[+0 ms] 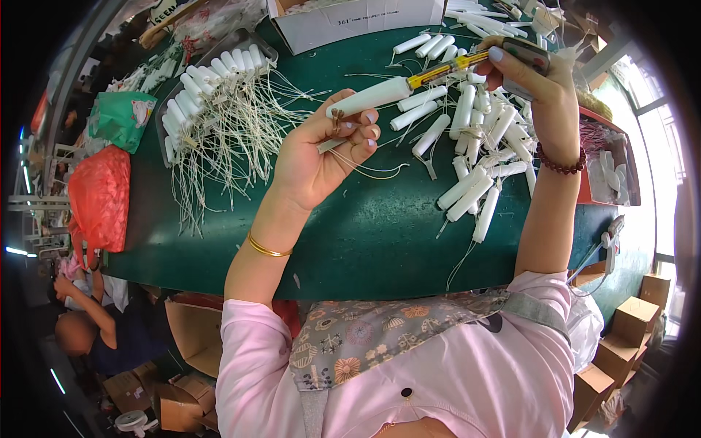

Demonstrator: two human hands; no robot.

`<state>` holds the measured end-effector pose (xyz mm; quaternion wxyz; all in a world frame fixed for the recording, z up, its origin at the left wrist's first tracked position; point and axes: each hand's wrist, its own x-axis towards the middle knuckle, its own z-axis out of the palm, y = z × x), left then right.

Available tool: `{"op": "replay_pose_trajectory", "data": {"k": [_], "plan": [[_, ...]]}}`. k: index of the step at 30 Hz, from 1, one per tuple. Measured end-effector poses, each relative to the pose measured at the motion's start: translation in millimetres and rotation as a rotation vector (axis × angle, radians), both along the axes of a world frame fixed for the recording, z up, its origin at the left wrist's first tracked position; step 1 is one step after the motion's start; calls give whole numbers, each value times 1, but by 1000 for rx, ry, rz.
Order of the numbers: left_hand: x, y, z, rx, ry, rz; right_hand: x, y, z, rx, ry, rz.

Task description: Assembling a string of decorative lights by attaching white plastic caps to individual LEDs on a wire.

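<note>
My left hand (315, 150) is closed around a white plastic tube (371, 96), which tilts up to the right. Thin pale wires and a small flat white piece hang at its lower end, between my fingers. My right hand (539, 77) pinches a slim yellow strip (447, 70) with dark parts along it. The strip's other end meets the open upper end of the tube; how far it reaches inside is hidden. A flat dark rectangular thing (527, 64) shows behind my right fingers, and I cannot tell if I hold it. Under my right hand lies a loose pile of white tubes (467, 191).
On the green table (350, 241), a grey tray (162, 120) at left holds rows of wired white tubes. A white carton (358, 25) stands at the back. Red and green bags (102, 196) sit left, a red box (631, 164) right. A person (109, 328) works at lower left.
</note>
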<state>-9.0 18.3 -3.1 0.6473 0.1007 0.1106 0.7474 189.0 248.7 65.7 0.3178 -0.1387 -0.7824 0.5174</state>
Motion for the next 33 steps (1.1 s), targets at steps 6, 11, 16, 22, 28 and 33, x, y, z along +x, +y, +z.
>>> {"op": "replay_pose_trajectory", "data": {"k": [6, 11, 16, 22, 28, 33], "plan": [[17, -2, 13, -132, 592, 153, -6, -3, -2, 5, 49, 36], [18, -6, 10, -103, 1053, -39, -3, 0, -3, 78, -32, 57], [20, -5, 0, -165, 1110, -82, -28, -24, -17, -55, -130, 212], [37, 3, -8, -145, 1228, 177, -39, -48, -23, 121, -252, 411], [18, 2, -2, -316, 867, 148, -37, -45, -31, 99, -175, 266], [5, 1, -5, -319, 702, 73, -38, -40, -29, 154, -202, 331]]}}
